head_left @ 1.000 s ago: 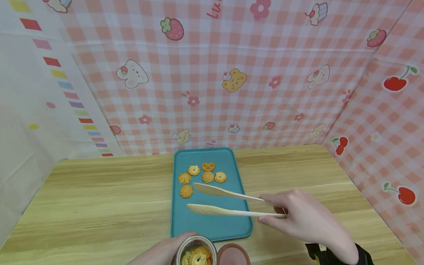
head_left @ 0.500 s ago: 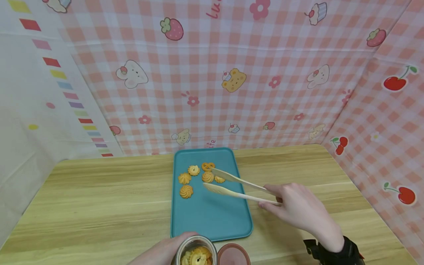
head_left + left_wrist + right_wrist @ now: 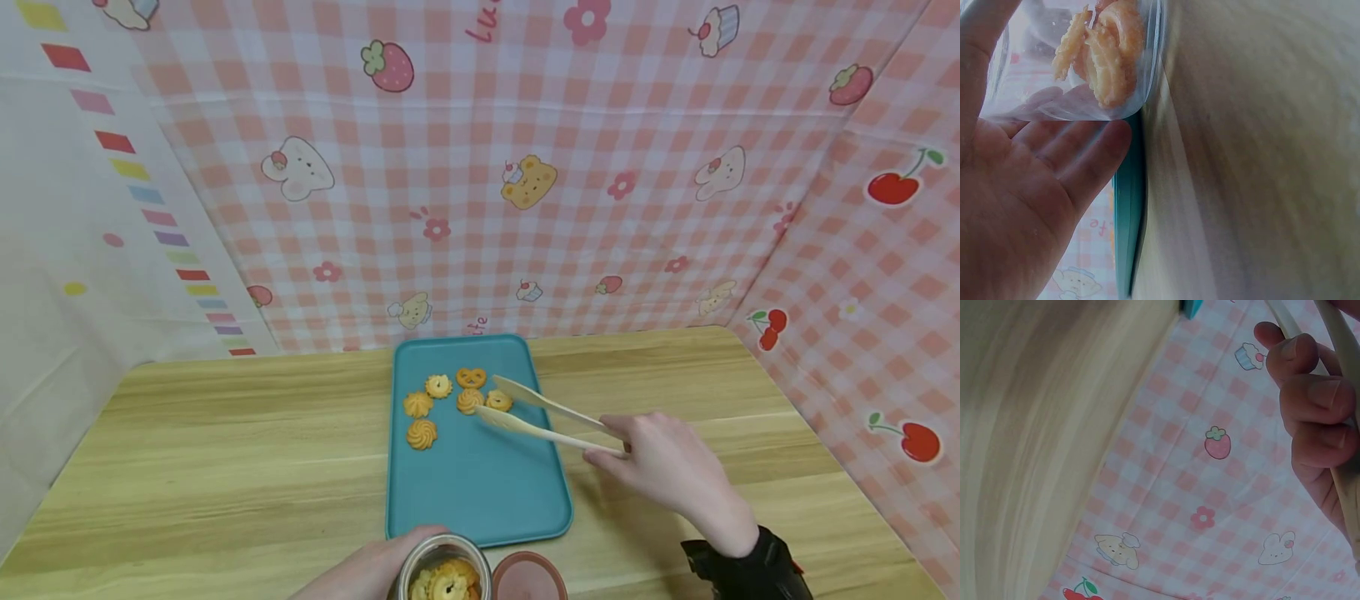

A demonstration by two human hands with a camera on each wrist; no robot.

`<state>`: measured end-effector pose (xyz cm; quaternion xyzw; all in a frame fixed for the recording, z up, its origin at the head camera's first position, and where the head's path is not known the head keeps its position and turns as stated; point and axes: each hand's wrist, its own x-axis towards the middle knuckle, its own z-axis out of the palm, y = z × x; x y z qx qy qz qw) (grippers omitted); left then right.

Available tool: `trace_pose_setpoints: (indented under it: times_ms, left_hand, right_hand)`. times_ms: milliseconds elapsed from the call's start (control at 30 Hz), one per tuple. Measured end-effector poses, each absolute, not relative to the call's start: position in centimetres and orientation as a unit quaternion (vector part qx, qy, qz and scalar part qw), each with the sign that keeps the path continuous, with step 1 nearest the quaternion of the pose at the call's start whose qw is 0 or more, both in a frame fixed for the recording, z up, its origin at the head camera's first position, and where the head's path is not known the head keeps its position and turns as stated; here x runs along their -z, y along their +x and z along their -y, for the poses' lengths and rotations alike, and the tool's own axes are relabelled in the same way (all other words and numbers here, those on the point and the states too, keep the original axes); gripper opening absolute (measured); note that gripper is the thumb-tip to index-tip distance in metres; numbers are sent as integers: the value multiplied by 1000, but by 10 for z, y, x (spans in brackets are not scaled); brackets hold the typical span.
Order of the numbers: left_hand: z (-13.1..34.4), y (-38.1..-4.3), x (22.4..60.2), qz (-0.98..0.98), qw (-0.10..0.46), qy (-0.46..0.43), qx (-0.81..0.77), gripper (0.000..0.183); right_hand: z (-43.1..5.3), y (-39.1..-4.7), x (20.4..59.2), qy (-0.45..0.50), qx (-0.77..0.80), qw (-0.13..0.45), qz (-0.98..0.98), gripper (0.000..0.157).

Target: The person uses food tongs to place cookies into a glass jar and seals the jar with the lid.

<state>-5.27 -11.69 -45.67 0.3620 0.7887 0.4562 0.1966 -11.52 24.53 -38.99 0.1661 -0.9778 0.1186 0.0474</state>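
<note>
your right hand (image 3: 667,462) grips slim beige tongs (image 3: 536,429), parted, a round golden scalloped cookie (image 3: 499,399) showing between their arms, contact unclear; your left hand (image 3: 1019,200) clasps a clear round-mouthed jar (image 3: 446,538).

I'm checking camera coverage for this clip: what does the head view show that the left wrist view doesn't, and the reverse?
Only head: the tongs, the right grip holding them, the reddish disc and the upper face of the teal tray.

Only left wrist: the palm of the left grip and the clear jar side-on, cookies visible through its wall.

Both: jar, left grip, tray, wooden table and checked cloth.
</note>
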Motion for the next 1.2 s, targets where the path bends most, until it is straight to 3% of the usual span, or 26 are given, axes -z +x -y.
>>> trace_pose_setpoints:
  times_ms: [667, 867, 1200]
  left_hand:
    - [116, -53, 457, -790, 199, 364, -452, 71]
    - [116, -53, 458, -789, 200, 363, -453, 71]
    - [117, -52, 457, -784, 210, 360, -461, 71]
  right_hand:
    - [-245, -123, 401, 158, -118, 48, 979, 37]
    - [-245, -125, 403, 155, -129, 41, 979, 28]
    - [-246, -125, 405, 157, -139, 44, 977, 28]
